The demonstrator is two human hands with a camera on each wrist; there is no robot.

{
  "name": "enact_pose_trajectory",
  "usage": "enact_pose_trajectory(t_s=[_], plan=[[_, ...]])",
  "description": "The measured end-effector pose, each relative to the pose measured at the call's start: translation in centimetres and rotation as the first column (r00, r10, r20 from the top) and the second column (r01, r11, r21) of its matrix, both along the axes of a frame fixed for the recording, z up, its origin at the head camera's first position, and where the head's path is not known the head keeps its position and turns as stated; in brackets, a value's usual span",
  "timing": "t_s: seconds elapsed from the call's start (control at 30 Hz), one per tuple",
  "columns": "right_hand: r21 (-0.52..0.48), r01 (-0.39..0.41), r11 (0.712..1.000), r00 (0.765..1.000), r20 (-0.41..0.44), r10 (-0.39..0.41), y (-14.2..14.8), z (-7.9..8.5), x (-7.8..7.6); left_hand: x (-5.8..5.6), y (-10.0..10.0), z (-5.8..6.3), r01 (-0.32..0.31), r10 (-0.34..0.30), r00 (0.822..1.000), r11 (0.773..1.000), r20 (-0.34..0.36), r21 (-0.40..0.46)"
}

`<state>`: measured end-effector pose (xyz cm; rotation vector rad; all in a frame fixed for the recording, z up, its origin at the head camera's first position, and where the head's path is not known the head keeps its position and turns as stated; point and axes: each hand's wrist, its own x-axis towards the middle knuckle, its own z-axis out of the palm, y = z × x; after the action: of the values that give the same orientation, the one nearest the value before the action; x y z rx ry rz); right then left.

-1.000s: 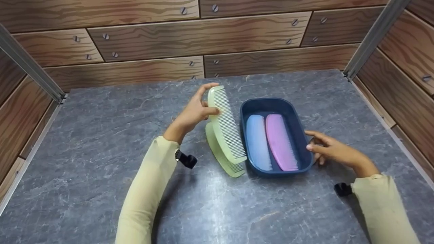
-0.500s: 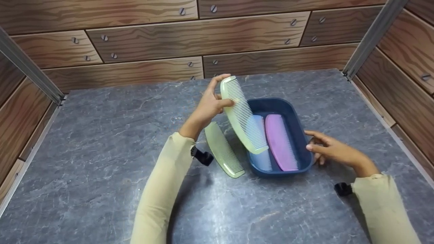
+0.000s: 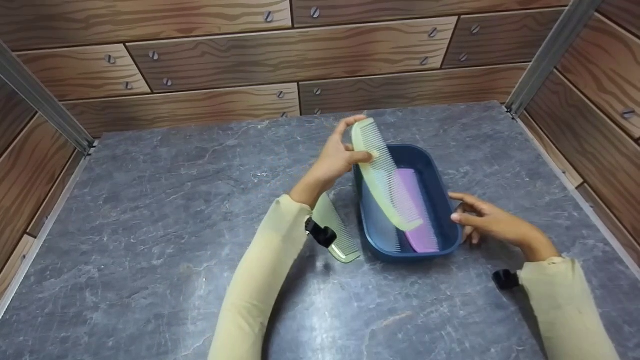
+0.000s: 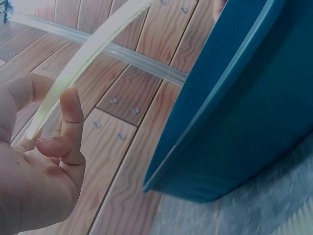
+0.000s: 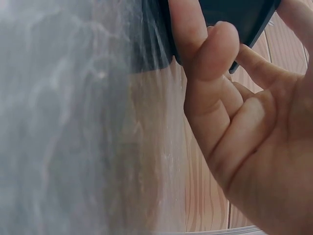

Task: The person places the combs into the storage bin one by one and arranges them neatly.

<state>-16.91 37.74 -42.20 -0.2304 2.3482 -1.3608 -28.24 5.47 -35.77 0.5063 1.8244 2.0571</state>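
Observation:
My left hand (image 3: 336,159) pinches a pale green comb (image 3: 378,190) near its far end and holds it tilted above the dark blue tub (image 3: 454,237). Edge-on in the left wrist view, that comb (image 4: 88,56) lies between thumb and fingers. Inside the tub are a blue comb (image 3: 376,227) and a pink comb (image 3: 425,240), both partly covered from sight by the green one. A second green comb (image 3: 344,245) rests on the table left of the tub, half hidden by the left wrist. My right hand (image 3: 492,220) touches the tub's right side with relaxed fingers.
The grey marbled table (image 3: 150,225) extends around the tub. Wood-patterned panels (image 3: 300,55) stand at the back and sides, with metal posts (image 3: 555,57) at the corners. Each wrist wears a small black camera (image 3: 506,280).
The left hand has carried the green comb rightward, from above the other green comb to over the tub. The right hand, tub and combs inside have stayed put.

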Motion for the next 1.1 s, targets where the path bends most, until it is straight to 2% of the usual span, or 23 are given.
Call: enact_pose_trajectory(t_s=[0.17, 0.43, 0.53, 0.9, 1.1], plan=[[0.006, -0.001, 1.000, 1.000, -0.004, 0.001, -0.1, 0.0, 0.0, 0.2, 1.2, -0.8, 0.037, -0.038, 0.999, 0.999, 0.037, 0.012], [0.013, 0.005, 1.000, 1.000, -0.015, -0.005, 0.0, -0.1, 0.0, 0.3, 2.6, -1.6, 0.082, -0.082, 0.997, 0.995, 0.003, -0.052], [0.015, 0.008, 1.000, 1.000, -0.014, -0.007, 0.0, -0.1, 0.0, 0.2, 3.3, -1.9, 0.090, -0.089, 0.996, 0.992, 0.009, -0.085], [0.007, 0.002, 1.000, 1.000, -0.001, -0.002, 0.1, -0.1, 0.0, 0.0, 5.5, -3.1, 0.096, -0.093, 0.995, 0.990, 0.033, -0.106], [0.020, -0.001, 1.000, 1.000, -0.004, 0.001, 0.0, 0.0, 0.0, 0.2, 5.8, -3.2, 0.132, -0.130, 0.991, 0.979, 0.023, -0.155]])
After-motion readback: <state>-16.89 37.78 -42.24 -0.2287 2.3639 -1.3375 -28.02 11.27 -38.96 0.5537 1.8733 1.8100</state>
